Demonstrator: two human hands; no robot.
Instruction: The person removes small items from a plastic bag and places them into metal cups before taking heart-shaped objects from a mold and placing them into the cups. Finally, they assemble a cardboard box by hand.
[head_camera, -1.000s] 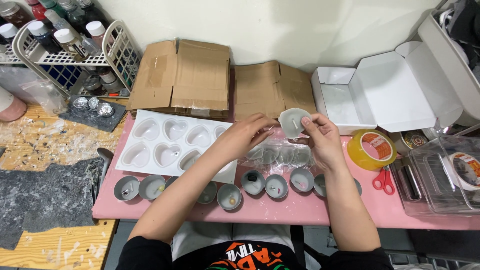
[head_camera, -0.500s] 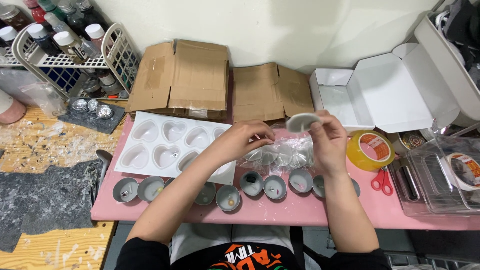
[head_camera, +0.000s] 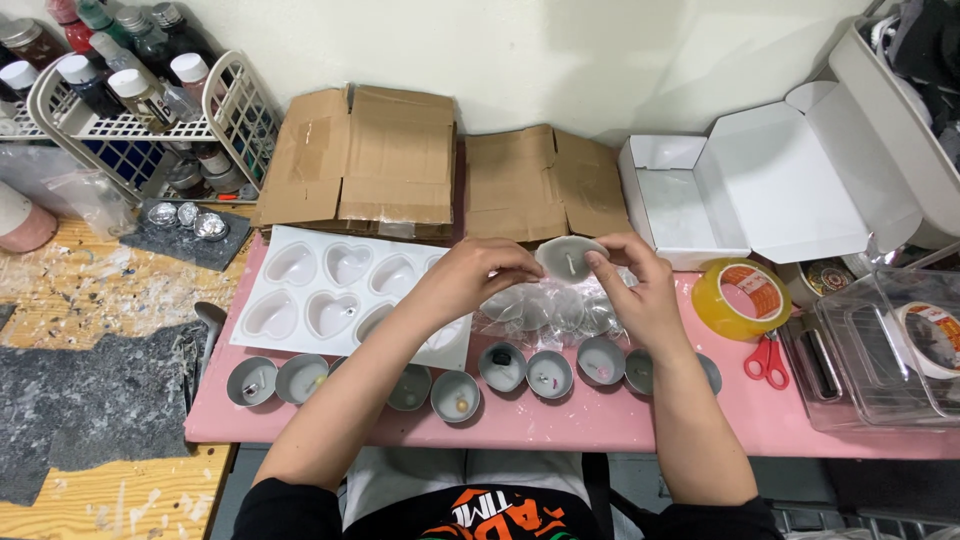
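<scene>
Currently we pinch grey heart-shaped wax candle (head_camera: 568, 259) with both hands, raised above pink tabletop (head_camera: 600, 415), wick facing us for inspection. Left hand (head_camera: 470, 275) fingertips closed on its left edge; right hand (head_camera: 635, 285) gripping right edge. Clear bag of hearts (head_camera: 555, 312) lies just below. White heart mould (head_camera: 330, 290) to left, open white box (head_camera: 700, 200) far right.

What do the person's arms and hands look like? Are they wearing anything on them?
Both forearms are bare, and so are the left hand and right hand: no gloves, rings or watch show. Black sleeves are pushed up near the elbows, part of a black top with an orange and white print.
</scene>
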